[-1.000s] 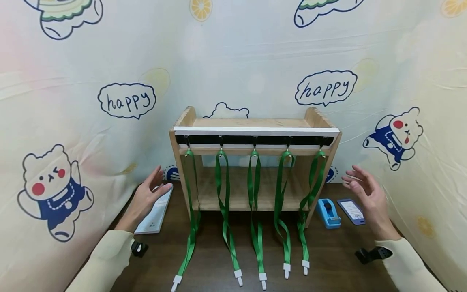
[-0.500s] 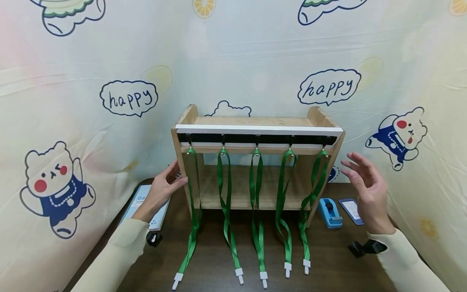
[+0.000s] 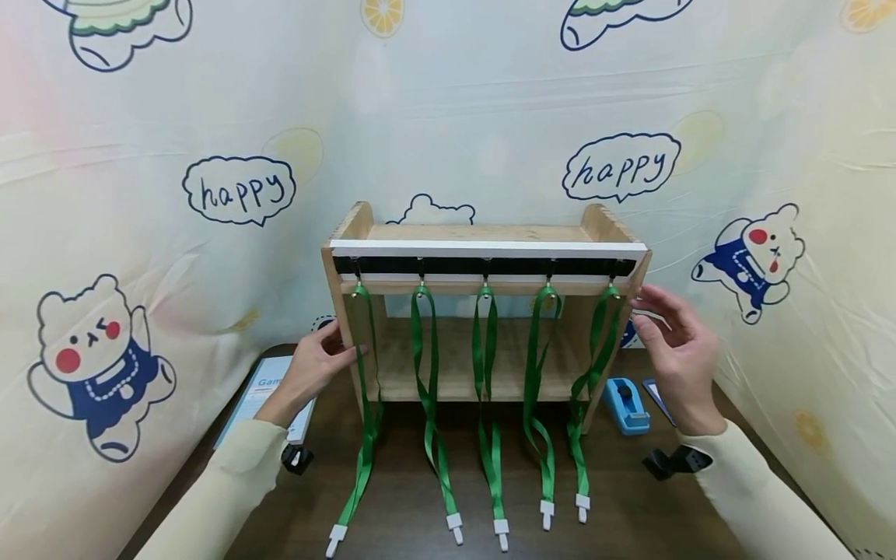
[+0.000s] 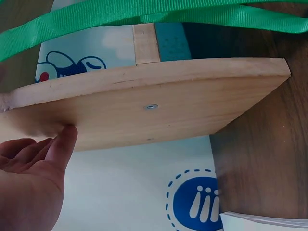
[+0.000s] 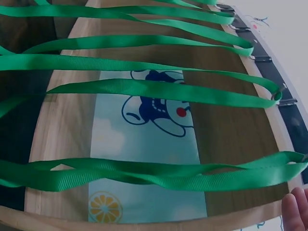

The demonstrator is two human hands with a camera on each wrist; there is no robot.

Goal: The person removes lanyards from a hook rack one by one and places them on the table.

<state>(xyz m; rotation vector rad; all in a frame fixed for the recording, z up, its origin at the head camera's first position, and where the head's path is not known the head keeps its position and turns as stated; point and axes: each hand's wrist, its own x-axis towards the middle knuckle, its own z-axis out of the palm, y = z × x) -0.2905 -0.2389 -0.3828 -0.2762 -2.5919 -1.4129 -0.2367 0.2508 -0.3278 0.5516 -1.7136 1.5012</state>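
Observation:
A small wooden shelf [image 3: 448, 362] stands on the brown table, with a black and white strip across its top front. Several green lanyards [image 3: 430, 342] hang from hooks on that strip, their white clips [image 3: 455, 528] lying toward the front. My left hand [image 3: 315, 372] rests on the shelf's left side panel [image 4: 178, 103], thumb at the front edge and fingers against the outer face. At the right side panel, my right hand [image 3: 677, 358] is raised with its fingertips close to the wood; whether they touch it cannot be told.
A blue tape dispenser [image 3: 627, 406] sits right of the shelf, and a blue-edged card [image 3: 656, 398] lies partly behind my right hand. White booklets [image 3: 260, 387] lie at the left. A printed cloth [image 3: 448, 117] hangs behind the shelf.
My left hand has moved right from beside the shelf onto its left panel. My right hand has moved left, close to the right panel. The shelf and lanyards stay in place.

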